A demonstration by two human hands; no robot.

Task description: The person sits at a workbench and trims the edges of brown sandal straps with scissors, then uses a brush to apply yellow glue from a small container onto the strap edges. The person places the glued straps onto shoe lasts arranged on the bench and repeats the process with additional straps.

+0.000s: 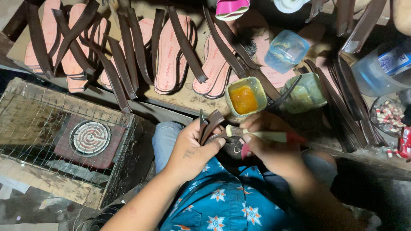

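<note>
Over the lap, just below the table [188, 100] edge: brush meets brown straps.
Left hand [192, 147] clenches a bundle of brown straps [210, 125]; right hand [269, 141] pinches a brush [261, 135] touching them. Orange glue tub [245, 98] stands just above, pink soles [171, 55] behind, wire-caged heater [90, 137] at left.

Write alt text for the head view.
The left hand holds brown straps while the right hand brushes them with a glue brush. A tub of orange glue sits just beyond, before rows of pink soles on a workbench.
</note>
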